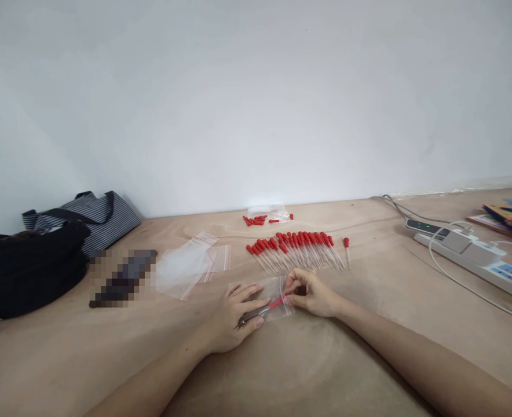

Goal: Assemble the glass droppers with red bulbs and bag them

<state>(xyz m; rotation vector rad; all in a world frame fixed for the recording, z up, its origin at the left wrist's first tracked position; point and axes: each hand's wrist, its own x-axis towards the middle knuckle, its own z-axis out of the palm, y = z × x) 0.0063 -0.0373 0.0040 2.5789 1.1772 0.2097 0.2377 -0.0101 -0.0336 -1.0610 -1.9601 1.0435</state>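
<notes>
A small clear zip bag (274,286) lies flat on the table under both hands. My left hand (232,318) rests on its left part, fingers spread. Under and between those fingers and the thumb lies a slim dark, silvery thing (253,315) with a red end (277,302); its kind is unclear, as is whether it is inside the bag. At the red-striped edge of the bag, my right hand (310,293) is closed in a pinch, fingertips partly hidden. Just beyond lies a row of droppers (302,246) with red bulbs and clear tubes, one dropper (347,249) apart on the right.
Flat zip bags (184,266) overlap at the left, beside a pixelated dark object (128,278). Loose red bulbs (256,220) lie by the wall. Black (34,272) and striped bags (103,220) stand far left. A power strip (477,263) with cables is right.
</notes>
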